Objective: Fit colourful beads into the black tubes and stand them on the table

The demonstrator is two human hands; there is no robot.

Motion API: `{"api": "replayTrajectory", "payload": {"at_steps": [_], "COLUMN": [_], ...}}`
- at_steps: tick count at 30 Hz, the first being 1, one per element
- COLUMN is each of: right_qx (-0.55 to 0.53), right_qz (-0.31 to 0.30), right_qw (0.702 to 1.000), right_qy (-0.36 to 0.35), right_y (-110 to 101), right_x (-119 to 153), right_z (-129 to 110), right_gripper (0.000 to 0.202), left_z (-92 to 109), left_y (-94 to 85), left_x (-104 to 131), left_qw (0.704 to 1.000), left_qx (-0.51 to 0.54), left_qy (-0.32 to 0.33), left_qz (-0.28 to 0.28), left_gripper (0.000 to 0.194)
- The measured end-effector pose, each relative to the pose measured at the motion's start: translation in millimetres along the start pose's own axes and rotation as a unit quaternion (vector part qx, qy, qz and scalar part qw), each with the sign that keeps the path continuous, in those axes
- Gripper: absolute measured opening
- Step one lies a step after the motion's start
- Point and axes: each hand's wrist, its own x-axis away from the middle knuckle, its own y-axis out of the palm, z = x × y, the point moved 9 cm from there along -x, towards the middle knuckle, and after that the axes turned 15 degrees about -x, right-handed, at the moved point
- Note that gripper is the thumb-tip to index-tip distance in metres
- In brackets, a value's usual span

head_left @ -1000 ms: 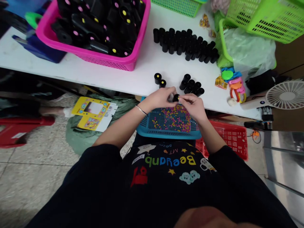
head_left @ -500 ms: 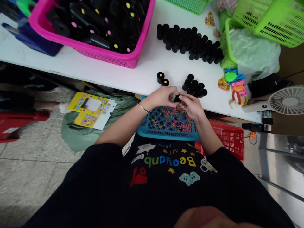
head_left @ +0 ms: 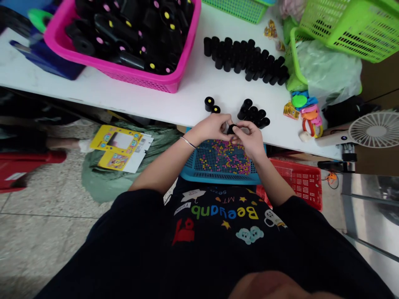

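Smooth plastic black cylinders (head_left: 239, 61), glossy plastic pink basket (head_left: 178, 79), smooth white tabletop (head_left: 195, 95), matt cloth shirt (head_left: 212, 257).

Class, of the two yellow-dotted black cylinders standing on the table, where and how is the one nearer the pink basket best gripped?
Probably around its side wall, from above: this farther cylinder looks upright, its top uncovered. Avoid the side facing the second cylinder, which stands close.

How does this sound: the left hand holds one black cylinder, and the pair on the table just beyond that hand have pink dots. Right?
Not quite: the head view shows yellow dots, not pink, on the pair of black cylinders on the table just beyond the left hand. That hand does hold another black cylinder.
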Motion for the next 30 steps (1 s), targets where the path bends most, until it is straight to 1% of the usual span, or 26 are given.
{"api": "replayTrajectory", "payload": {"at_steps": [3,5,6,8,11,15,19,22,25,28,30], "right_qx": [0.068,0.104,0.110,0.099,0.056,0.013,-0.012,-0.034,-0.027,-0.022,-0.034], "right_qz": [-0.003,-0.008,-0.010,-0.008,-0.002,0.001,-0.002,-0.003,0.000,0.008,0.011], "right_qw": [0.993,0.986,0.985,0.988,0.997,1.000,0.997,0.996,0.996,0.997,0.998], "right_qy": [-0.094,-0.127,-0.131,-0.116,-0.055,0.022,0.074,0.084,0.080,0.075,0.058], "right_y": [0.8,2.4,2.6,0.9,-2.8,-2.1,2.3,3.1,3.2,5.8,7.8], "right_x": [10.0,13.7,13.9,11.0,2.2,-5.9,-7.7,-9.8,-14.4,-16.5,-12.6], "right_z": [-15.3,-21.3,-21.8,-18.1,-3.8,10.8,16.5,18.0,18.1,16.2,13.0], "right_gripper": [0.025,0.022,0.022,0.022,0.026,0.044,0.040,0.037,0.035,0.031,0.031], "left_z": [-1.5,-2.4,-2.6,-2.2,0.0,0.6,0.0,-1.2,-3.4,-5.9,-6.1], "left_y": [0.8,0.8,0.8,0.4,-0.1,-0.3,0.2,1.1,1.6,2.3,2.0], "left_x": [-0.4,-0.8,-1.0,-1.1,-0.6,0.5,0.1,-1.0,-2.3,-3.0,-1.8], "left_qw": [1.000,1.000,1.000,1.000,1.000,1.000,1.000,1.000,1.000,1.000,1.000], "left_qx": [-0.001,-0.003,-0.004,-0.005,-0.010,-0.015,-0.010,-0.004,0.001,-0.004,-0.018], "left_qy": [0.001,0.002,0.003,0.007,0.012,0.004,0.005,0.011,0.014,0.005,-0.010], "left_qz": [0.000,0.005,0.008,0.013,0.016,0.012,0.008,0.004,0.001,-0.001,0.004], "left_gripper": [0.032,0.033,0.033,0.031,0.026,0.024,0.026,0.029,0.030,0.031,0.030]}}
